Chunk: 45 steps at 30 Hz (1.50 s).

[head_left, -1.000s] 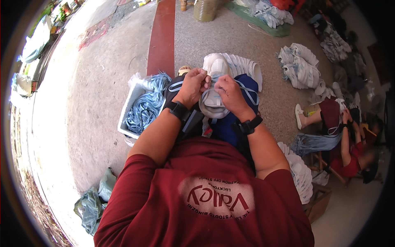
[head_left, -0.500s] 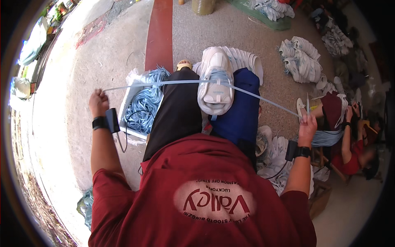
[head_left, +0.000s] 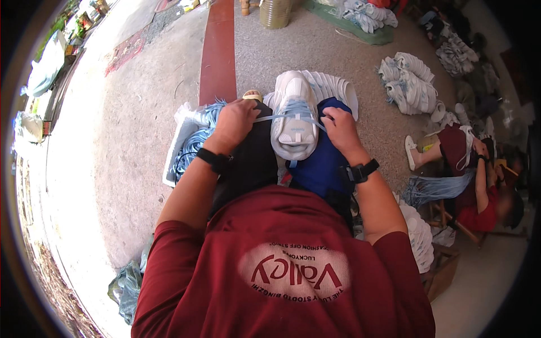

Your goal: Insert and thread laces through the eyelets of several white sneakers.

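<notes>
A white sneaker (head_left: 295,87) rests between my thighs, its opening toward me. Pale blue lacing crosses its tongue. Left of the shoe, my left hand (head_left: 236,121) is closed on one end of a light blue shoelace (head_left: 267,118). On the other side, my right hand (head_left: 340,128) pinches the lace's other end above my blue-covered leg. Both lace ends run out from the shoe's upper part near the tongue. Beyond the sneaker lies a fanned row of white shoe parts (head_left: 338,90).
A white-lined box (head_left: 171,160) of blue laces stands by my left leg. White shoes (head_left: 410,84) are heaped to the right, with more (head_left: 417,234) beside my right arm. A seated co-worker (head_left: 476,211) handles laces at far right. A ribbed container (head_left: 275,14) stands ahead.
Both hands have come inward from wide apart to close beside the shoe. The lace, stretched taut across before, now spans only short lengths between the shoe and my fingers.
</notes>
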Tool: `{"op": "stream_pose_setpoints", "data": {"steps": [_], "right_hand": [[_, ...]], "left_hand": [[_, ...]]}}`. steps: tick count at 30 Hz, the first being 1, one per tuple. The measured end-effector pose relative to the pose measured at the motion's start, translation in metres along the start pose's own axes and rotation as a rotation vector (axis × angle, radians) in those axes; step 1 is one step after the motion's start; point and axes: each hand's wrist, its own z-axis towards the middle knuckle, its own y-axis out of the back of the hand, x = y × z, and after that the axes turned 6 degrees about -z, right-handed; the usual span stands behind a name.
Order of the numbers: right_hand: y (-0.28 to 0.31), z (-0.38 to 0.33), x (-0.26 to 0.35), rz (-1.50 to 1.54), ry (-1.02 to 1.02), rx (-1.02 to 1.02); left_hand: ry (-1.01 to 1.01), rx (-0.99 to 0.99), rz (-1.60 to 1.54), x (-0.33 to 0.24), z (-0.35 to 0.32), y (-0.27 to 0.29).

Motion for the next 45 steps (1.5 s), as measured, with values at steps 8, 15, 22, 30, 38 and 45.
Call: {"op": "stream_pose_setpoints", "data": {"steps": [8, 15, 22, 30, 38, 45], "right_hand": [[-0.017, 0.027, 0.036, -0.508, 0.181, 0.186], [-0.017, 0.035, 0.036, -0.564, 0.375, 0.113], [-0.026, 0.028, 0.037, -0.48, 0.424, -0.083], [-0.02, 0.024, 0.008, 0.085, -0.051, 0.077], [-0.023, 0.015, 0.015, 0.071, -0.129, 0.028], [-0.043, 0.013, 0.029, -0.204, 0.107, -0.243]], "left_hand": [[-0.092, 0.408, 0.42, -0.055, 0.043, -0.03], [-0.212, 0.289, 0.444, -0.054, 0.047, -0.035], [-0.281, 0.056, 0.32, -0.048, 0.041, -0.056], [0.014, 0.049, 0.178, -0.041, 0.039, -0.049], [0.087, 0.179, 0.212, -0.052, 0.035, -0.043], [-0.254, -0.086, 0.15, -0.061, 0.042, -0.054]]}}
